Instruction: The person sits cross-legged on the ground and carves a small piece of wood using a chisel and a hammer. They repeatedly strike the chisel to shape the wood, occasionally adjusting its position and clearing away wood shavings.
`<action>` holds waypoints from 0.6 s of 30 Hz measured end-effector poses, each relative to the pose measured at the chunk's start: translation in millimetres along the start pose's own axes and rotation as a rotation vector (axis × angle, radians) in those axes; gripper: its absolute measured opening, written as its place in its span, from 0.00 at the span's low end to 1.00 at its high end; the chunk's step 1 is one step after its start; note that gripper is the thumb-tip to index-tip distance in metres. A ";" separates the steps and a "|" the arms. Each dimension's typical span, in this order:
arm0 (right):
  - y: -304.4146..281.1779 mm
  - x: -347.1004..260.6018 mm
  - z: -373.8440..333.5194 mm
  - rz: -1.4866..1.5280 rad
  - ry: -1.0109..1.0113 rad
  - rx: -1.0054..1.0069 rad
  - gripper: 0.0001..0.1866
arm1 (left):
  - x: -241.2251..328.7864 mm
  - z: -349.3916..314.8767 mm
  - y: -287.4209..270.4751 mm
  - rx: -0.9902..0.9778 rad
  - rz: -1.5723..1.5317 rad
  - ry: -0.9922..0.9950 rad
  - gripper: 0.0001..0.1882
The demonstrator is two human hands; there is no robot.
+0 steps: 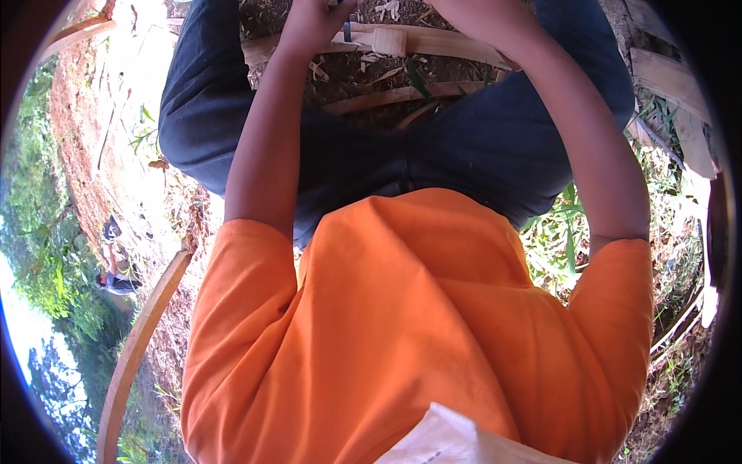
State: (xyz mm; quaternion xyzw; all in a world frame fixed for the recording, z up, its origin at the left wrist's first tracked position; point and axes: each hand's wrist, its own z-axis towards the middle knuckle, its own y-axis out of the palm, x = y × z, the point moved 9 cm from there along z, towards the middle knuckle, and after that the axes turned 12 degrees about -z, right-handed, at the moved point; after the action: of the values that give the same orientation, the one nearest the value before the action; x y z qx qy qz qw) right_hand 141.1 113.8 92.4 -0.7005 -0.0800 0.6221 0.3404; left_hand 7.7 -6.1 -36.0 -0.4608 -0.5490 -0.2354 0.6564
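Observation:
My left hand [311, 25] is at the top edge, with its thumb pointing inward and its other fingers cut off from view. Right beside it is a small dark blue thing [347, 31], too little shown to name; I cannot tell whether the hand holds it. My right hand [483, 17] reaches in from the other side, its fingers also beyond the top edge. Between and below the hands runs a pale curved wooden strip [444, 46] with a light band [389, 42] wrapped around it. Whether either hand touches the strip is hidden.
Another curved strip [371, 100] lies closer, between my legs in dark trousers [209, 100]. Wood shavings and soil are underneath. A long bent wooden piece [143, 332] rises at the left. Planks [671, 83] lie at the right. Far left, a person [116, 282] is outdoors near trees.

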 end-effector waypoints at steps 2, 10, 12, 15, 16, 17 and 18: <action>-7.1 -1.3 -8.4 0.019 0.133 -0.014 0.14 | -3.4 -4.0 6.9 -0.029 0.097 0.080 0.22; 6.5 26.7 -27.6 0.159 0.209 0.048 0.15 | -20.3 -18.2 9.0 -0.005 0.090 -0.043 0.15; 22.0 51.1 -29.2 0.118 0.166 0.195 0.17 | -20.8 -16.7 0.5 0.003 -0.060 -0.137 0.13; 77.8 103.9 -22.8 0.033 0.275 0.212 0.25 | -34.4 -15.9 -11.7 0.054 -0.379 -0.124 0.10; 94.5 123.5 -22.1 -0.002 0.347 0.189 0.28 | -35.9 -16.3 -11.7 0.046 -0.418 -0.186 0.08; 104.3 132.7 -21.5 -0.056 0.347 0.193 0.30 | -33.5 -17.2 -13.2 0.054 -0.454 -0.196 0.08; 112.0 140.2 -21.9 -0.111 0.349 0.200 0.32 | -30.6 -17.5 -14.3 0.058 -0.490 -0.205 0.07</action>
State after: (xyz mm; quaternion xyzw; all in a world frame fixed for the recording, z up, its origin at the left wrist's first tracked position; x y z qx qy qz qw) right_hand 156.4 96.0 -86.9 -0.7549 0.0038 0.4766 0.4505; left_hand -4.0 -33.8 -59.3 -0.3165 -0.7144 -0.3233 0.5338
